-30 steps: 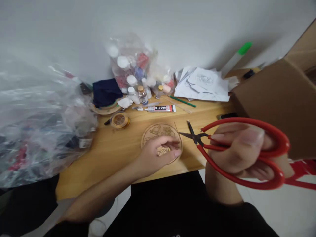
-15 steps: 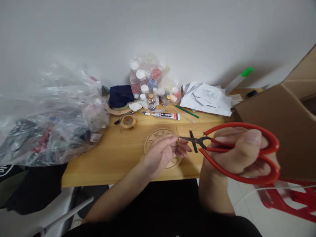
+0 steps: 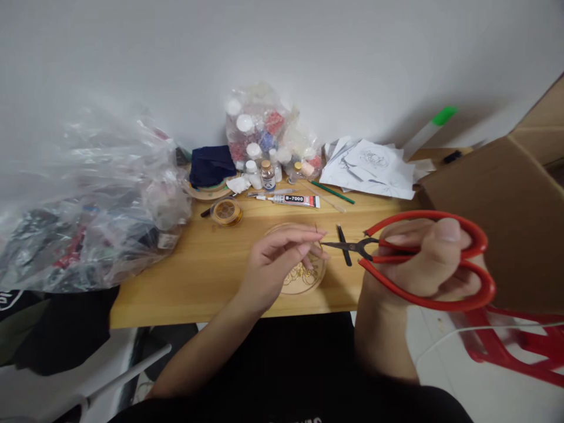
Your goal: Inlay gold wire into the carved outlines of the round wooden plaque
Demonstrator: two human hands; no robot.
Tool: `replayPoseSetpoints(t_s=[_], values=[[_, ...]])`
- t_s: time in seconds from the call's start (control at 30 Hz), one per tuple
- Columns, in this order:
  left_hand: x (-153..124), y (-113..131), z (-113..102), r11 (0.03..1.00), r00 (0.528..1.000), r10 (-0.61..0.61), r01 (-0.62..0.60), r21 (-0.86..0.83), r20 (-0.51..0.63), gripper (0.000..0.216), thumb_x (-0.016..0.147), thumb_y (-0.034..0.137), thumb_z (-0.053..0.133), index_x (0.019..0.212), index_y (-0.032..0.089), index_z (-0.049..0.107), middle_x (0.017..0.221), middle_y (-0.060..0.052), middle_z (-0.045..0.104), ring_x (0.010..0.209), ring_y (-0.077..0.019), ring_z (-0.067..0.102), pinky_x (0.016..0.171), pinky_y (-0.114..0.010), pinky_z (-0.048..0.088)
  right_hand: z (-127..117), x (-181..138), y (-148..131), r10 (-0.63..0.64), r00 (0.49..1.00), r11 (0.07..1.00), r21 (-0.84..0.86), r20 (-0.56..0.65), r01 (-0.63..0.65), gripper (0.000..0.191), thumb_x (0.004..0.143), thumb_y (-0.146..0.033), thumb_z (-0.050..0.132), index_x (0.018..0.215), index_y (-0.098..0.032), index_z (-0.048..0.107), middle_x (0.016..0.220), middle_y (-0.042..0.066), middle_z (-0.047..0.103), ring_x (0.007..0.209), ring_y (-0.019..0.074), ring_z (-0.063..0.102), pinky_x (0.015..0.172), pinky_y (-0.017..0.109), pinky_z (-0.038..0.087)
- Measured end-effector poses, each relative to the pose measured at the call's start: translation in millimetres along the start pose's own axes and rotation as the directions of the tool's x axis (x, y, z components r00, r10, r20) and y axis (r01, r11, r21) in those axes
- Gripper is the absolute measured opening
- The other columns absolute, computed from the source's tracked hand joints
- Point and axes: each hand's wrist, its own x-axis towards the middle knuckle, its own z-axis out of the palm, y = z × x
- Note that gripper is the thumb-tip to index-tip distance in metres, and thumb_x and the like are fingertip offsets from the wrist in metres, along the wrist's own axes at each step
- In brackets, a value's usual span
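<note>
My right hand (image 3: pixel 434 258) is wrapped round the red-handled scissors (image 3: pixel 352 247), whose dark, narrow blades point left and look closed. The blade tips reach the fingertips of my left hand (image 3: pixel 275 258). Those fingers are pinched about a thin gold wire (image 3: pixel 316 228), of which only a short piece shows. Under my left hand lies a round wooden disc (image 3: pixel 304 288) with engraved lines and gold wire on it, partly hidden by the hand. Black tweezers (image 3: pixel 344 245) rest on the table just behind the blades.
Behind my hands lie a spool of gold wire (image 3: pixel 226 212), a B-7000 glue tube (image 3: pixel 291 201), a green pencil (image 3: pixel 332 192), small bottles (image 3: pixel 268 176) and papers (image 3: pixel 370 167). A large plastic bag (image 3: pixel 110 217) fills the left; a cardboard box (image 3: pixel 493 223) stands right.
My left hand has turned and shifted slightly left, its fingers now stretched towards the blade tips. More of the disc's gold wire shows. The scissors stay in my right hand, nearly in place.
</note>
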Motion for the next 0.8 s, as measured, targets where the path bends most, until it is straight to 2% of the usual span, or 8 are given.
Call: replayPoseSetpoints(t_s=[0.2, 0.3, 0.37, 0.43, 0.53, 0.6, 0.67, 0.8], values=[[-3.3, 7.8, 2.4, 0.998, 0.998, -0.06, 0.059, 0.033, 0.036, 0.012, 0.086, 0.022, 0.065, 0.094, 0.023, 0.074, 0.106, -0.005, 0.07, 0.073, -0.0139, 0.071, 0.056, -0.02, 0.053, 6.8, -1.3, -12.9, -0.042, 0.992, 0.999, -0.038, -0.121, 0.037, 0.043, 0.081, -0.003, 0.043, 0.041, -0.018, 0.037, 0.04, -0.006, 0.041, 0.037, 0.0046, 0.042, 0.041, 0.023, 0.03], [-5.5, 7.8, 0.9, 0.991, 0.996, 0.032, -0.043, 0.128, 0.086, 0.016, 0.086, 0.024, 0.066, 0.1, 0.023, 0.073, 0.108, -0.006, 0.069, 0.081, -0.0157, 0.07, 0.063, -0.024, 0.057, 8.5, 0.8, -19.4, -0.017, 0.992, 0.999, -0.043, -0.121, 0.012, 0.042, 0.08, -0.004, 0.041, 0.042, -0.02, 0.038, 0.041, -0.005, 0.039, 0.038, 0.006, 0.041, 0.04, 0.025, 0.029], [-7.3, 6.0, -1.1, 0.951, 0.982, 0.159, -0.181, 0.251, 0.106, 0.02, 0.085, 0.025, 0.068, 0.105, 0.023, 0.07, 0.111, -0.008, 0.068, 0.097, -0.0202, 0.067, 0.078, -0.032, 0.059, 7.4, 3.1, -20.1, 0.047, 0.995, 0.998, -0.03, -0.09, -0.05, 0.042, 0.082, -0.005, 0.041, 0.042, -0.021, 0.037, 0.042, -0.005, 0.04, 0.038, 0.0065, 0.041, 0.04, 0.025, 0.031], [-9.0, 3.7, -3.6, 0.835, 0.931, 0.346, -0.363, 0.413, 0.118, 0.026, 0.081, 0.024, 0.072, 0.107, 0.022, 0.068, 0.117, -0.009, 0.065, 0.111, -0.0241, 0.062, 0.091, -0.041, 0.055, 4.9, 5.4, -16.5, 0.091, 0.991, 0.996, 0.014, -0.103, -0.09, 0.044, 0.082, -0.005, 0.041, 0.042, -0.021, 0.033, 0.041, -0.005, 0.039, 0.038, 0.0063, 0.042, 0.039, 0.025, 0.032], [-10.3, 1.8, -7.9, 0.571, 0.79, 0.569, -0.578, 0.583, 0.228, 0.033, 0.076, 0.015, 0.075, 0.107, 0.02, 0.065, 0.124, -0.01, 0.059, 0.112, -0.0249, 0.06, 0.094, -0.044, 0.055, 0.2, 7.5, -5.7, 0.153, 0.987, 0.985, 0.091, -0.056, -0.147, 0.045, 0.083, -0.01, 0.043, 0.041, -0.02, 0.034, 0.039, -0.006, 0.04, 0.034, 0.0056, 0.041, 0.037, 0.023, 0.031], [-9.6, 2.6, -10.5, 0.442, 0.719, 0.609, -0.658, 0.61, 0.334, 0.033, 0.077, 0.01, 0.074, 0.107, 0.018, 0.063, 0.122, -0.01, 0.058, 0.112, -0.0239, 0.061, 0.094, -0.043, 0.057, -2.0, 7.8, 0.4, 0.218, 0.976, 0.967, 0.14, -0.019, -0.213, 0.043, 0.083, -0.013, 0.044, 0.04, -0.02, 0.04, 0.037, -0.006, 0.042, 0.031, 0.005, 0.04, 0.033, 0.021, 0.029], [-8.2, 4.3, -12.1, 0.368, 0.676, 0.607, -0.705, 0.606, 0.418, 0.03, 0.08, 0.01, 0.07, 0.108, 0.016, 0.062, 0.121, -0.009, 0.058, 0.113, -0.0228, 0.061, 0.095, -0.042, 0.058, -2.6, 7.7, 2.8, 0.298, 0.955, 0.939, 0.179, -0.006, -0.292, 0.041, 0.082, -0.013, 0.045, 0.041, -0.019, 0.045, 0.036, -0.006, 0.045, 0.031, 0.0045, 0.039, 0.032, 0.02, 0.029], [-6.4, 7.3, -11.0, 0.32, 0.64, 0.606, -0.739, 0.592, 0.472, 0.024, 0.083, 0.009, 0.067, 0.107, 0.013, 0.061, 0.119, -0.01, 0.06, 0.112, -0.0223, 0.062, 0.092, -0.038, 0.059, -0.4, 7.6, -0.4, 0.401, 0.916, 0.894, 0.223, -0.012, -0.389, 0.04, 0.08, -0.013, 0.047, 0.041, -0.018, 0.049, 0.034, -0.004, 0.047, 0.031, 0.0047, 0.04, 0.032, 0.019, 0.031]])
